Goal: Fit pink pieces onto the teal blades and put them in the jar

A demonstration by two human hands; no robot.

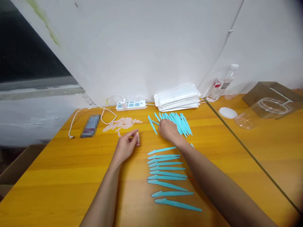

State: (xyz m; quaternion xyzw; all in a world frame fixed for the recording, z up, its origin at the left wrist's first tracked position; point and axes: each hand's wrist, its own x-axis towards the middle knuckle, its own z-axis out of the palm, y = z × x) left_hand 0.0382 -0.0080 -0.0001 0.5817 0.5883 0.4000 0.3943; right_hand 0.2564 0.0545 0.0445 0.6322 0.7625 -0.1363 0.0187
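My left hand (pixel 125 145) is closed, with a small pale pink blade cover (pixel 138 136) upright between thumb and fingers. Beyond it lies a loose pile of similar covers (pixel 123 123). At the left edge of a heap of turquoise eyebrow razors (pixel 181 123), my right hand (pixel 168 130) has its fingers pinched on the end of one razor (pixel 154 121); the fingertips are partly hidden. Below my hands, several more razors (pixel 168 177) lie in a rough column, heads to the left. My right forearm passes over the column's upper right side.
A phone (pixel 90 126) and white cable lie at the left. Along the wall are a power strip (pixel 131 105), stacked white packets (pixel 177 97) and a bottle (pixel 221 83). Past the table seam are a white lid (pixel 227 113), a clear jar (pixel 262 113) and a cardboard box (pixel 253 94).
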